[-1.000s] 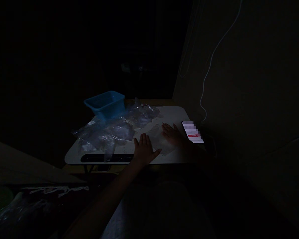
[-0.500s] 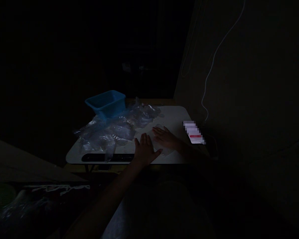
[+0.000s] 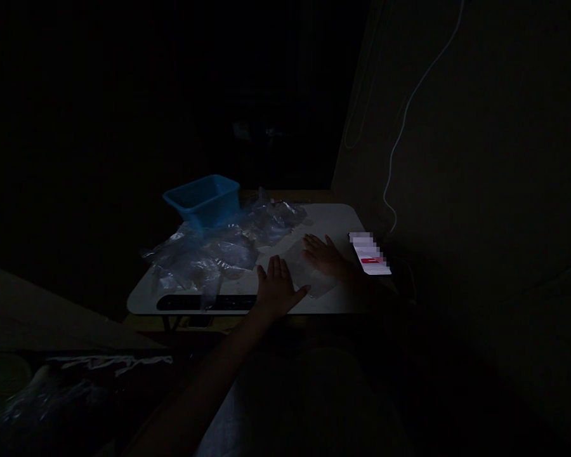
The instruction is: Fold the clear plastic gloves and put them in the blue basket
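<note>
left hand (image 3: pixel 276 289): flat, fingers spread, pressing the clear plastic bag (image 3: pixel 301 271)
right hand (image 3: pixel 324 255): flat, palm down on the bag's far part
bag: on the white table (image 3: pixel 335 219), near the lit phone (image 3: pixel 368 254)
risk: slick film may slide or crease under uneven pressure
</note>
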The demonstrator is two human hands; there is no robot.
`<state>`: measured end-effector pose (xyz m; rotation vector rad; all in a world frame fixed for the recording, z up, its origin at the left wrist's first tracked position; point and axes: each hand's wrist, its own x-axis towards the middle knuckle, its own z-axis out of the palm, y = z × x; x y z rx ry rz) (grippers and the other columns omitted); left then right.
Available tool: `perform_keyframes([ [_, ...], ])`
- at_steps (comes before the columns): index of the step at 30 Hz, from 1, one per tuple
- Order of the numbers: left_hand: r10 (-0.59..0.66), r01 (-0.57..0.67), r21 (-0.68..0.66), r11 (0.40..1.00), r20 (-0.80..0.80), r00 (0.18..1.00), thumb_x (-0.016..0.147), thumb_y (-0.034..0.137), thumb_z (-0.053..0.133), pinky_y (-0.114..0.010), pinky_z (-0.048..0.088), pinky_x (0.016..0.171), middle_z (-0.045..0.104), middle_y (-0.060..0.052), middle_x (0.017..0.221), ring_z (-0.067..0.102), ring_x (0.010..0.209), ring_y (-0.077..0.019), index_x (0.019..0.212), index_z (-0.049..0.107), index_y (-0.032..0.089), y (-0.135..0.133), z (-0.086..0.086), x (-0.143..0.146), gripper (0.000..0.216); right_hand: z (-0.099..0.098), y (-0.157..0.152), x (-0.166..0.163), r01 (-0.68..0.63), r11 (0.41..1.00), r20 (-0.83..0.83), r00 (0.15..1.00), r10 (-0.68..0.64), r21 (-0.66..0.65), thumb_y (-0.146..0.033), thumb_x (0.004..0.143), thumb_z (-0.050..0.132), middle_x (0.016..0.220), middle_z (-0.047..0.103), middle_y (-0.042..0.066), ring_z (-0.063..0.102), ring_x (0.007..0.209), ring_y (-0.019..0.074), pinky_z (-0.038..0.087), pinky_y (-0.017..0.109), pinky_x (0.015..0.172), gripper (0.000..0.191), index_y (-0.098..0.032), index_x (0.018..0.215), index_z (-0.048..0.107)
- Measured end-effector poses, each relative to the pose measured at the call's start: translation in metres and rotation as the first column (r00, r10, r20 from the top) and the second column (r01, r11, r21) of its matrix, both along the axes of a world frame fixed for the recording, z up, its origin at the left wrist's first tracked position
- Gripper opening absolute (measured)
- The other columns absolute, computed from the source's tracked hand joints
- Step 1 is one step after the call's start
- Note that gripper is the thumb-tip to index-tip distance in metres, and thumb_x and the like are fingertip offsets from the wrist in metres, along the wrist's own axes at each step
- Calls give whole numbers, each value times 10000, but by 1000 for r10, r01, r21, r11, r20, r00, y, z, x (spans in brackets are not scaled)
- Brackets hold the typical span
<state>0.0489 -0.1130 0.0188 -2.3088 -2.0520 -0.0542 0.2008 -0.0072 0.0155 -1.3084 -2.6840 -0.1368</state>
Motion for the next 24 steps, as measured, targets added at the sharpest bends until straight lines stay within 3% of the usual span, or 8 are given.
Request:
perform_keyframes([
  [9, -7, 7, -8, 1000, -12, 1000, 752, 704, 115, -549, 104, 1015, 188, -217, 1424, 102, 1326, -331, 1358, 221, 15, 1, -1, 0, 923, 4, -31, -18, -264, 962, 2, 964, 265, -73, -349, 922, 193, 1410, 312, 71, 232, 1310, 169, 151, 430, 1057, 465, -195, 1344, 310],
  [24, -6, 6, 26, 1000, -3, 1000, 737, 723, 84, -552, 100, 1019, 185, -237, 1418, 108, 1326, -326, 1351, 223, -7, 1, -4, -1, 964, -1, -3, -6, -34, 999, -22, 999, 34, -22, -352, 914, 173, 1396, 328, 106, 278, 1291, 211, 190, 499, 1026, 483, -160, 1319, 353],
])
